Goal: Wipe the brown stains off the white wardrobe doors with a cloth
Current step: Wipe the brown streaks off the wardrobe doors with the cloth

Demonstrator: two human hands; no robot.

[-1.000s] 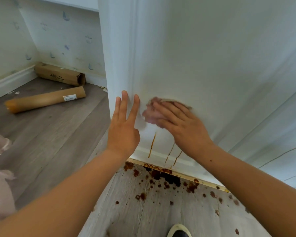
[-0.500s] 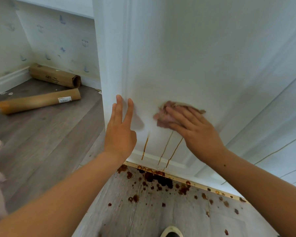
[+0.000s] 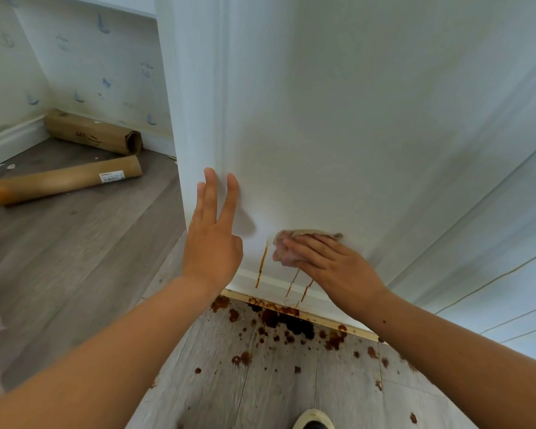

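The white wardrobe door (image 3: 353, 134) fills the upper right. Three thin brown drip stains (image 3: 262, 264) run down its lowest part to the bottom edge. My right hand (image 3: 331, 264) presses a crumpled pinkish cloth (image 3: 283, 252) flat against the door just above the two right drips, with its fingers straight over the cloth. My left hand (image 3: 214, 236) rests open on the door's left edge, fingers straight and pointing up, left of the leftmost drip.
Dark brown splatter (image 3: 291, 326) covers the grey wood floor below the door. Two brown cardboard rolls (image 3: 65, 181) lie on the floor at the left by the wallpapered wall. A shoe tip (image 3: 313, 421) shows at the bottom edge.
My right hand has slid the cloth down the door, wiping away the upper part of the drips. The left hand has stayed on the door edge.
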